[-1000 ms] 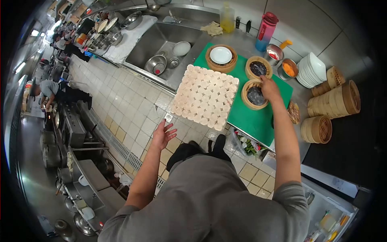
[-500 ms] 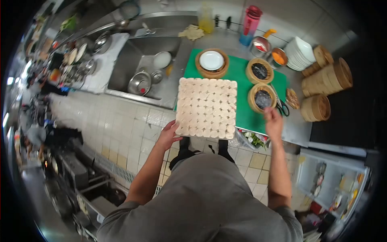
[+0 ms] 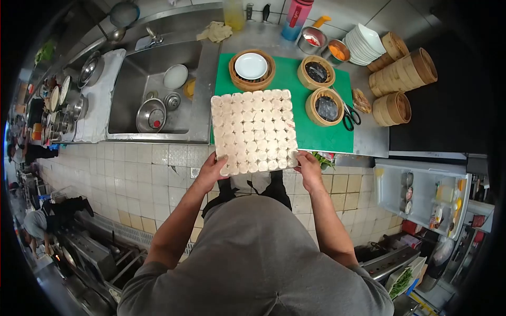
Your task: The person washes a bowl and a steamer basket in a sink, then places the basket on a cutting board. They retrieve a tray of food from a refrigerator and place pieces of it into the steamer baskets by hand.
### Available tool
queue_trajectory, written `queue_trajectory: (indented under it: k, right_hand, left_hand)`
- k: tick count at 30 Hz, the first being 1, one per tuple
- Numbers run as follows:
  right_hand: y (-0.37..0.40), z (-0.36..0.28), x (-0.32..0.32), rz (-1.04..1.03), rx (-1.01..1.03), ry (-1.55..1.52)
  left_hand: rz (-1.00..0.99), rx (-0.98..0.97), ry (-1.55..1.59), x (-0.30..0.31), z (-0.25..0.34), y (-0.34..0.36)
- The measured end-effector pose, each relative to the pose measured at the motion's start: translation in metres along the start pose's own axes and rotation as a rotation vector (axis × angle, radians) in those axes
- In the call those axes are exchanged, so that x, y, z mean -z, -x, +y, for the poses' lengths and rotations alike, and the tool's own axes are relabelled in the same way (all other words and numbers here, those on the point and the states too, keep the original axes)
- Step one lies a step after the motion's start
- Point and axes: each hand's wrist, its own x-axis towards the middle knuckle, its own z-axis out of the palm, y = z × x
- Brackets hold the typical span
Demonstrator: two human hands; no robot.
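Observation:
A square slab of pale round pieces (image 3: 255, 131), packed side by side in rows, is held level in front of my body. My left hand (image 3: 212, 173) grips its near left corner, thumb on top. At the near right corner my right hand (image 3: 310, 167) is closed on the edge. Whether a tray lies underneath is hidden. Beyond the slab, a green cutting board (image 3: 337, 138) carries a bamboo steamer (image 3: 238, 79) with a white dish (image 3: 251, 66) on it. Two smaller bamboo steamers (image 3: 300, 77) with dark, shiny film inside stand on the board's right half.
A steel sink (image 3: 126, 105) with a colander (image 3: 151, 116) lies left of the board. Scissors (image 3: 349, 117), stacked steamers (image 3: 392, 109), white plates (image 3: 363, 45) and metal pots (image 3: 311, 39) stand right and behind. An open fridge drawer (image 3: 421, 197) is at right. A person (image 3: 39, 224) works far left.
My right hand has moved from beside the near small steamer to the slab's near right corner and closed on it. The view has shifted right; my left hand keeps its grip.

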Motion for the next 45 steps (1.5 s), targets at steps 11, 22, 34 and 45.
queue_trajectory:
  k: [11,22,34,45]
  right_hand:
    - [-0.013,-0.051,-0.008,-0.122,-0.354,0.08]
    - [-0.005,-0.056,-0.034,-0.055,-0.208,0.282]
    - [-0.032,-0.039,-0.04,-0.075,0.042,0.363]
    - [-0.022,-0.04,-0.048,-0.003,0.134,0.471]
  left_hand:
    - [0.106,-0.013,-0.004,-0.012,0.002,0.009]
    - [0.051,-0.043,0.057,-0.003,-0.007,0.002]
    - [0.032,-0.018,0.053,-0.001,0.0,0.006]
    - [0.035,-0.031,0.048,0.002,-0.007,0.001]
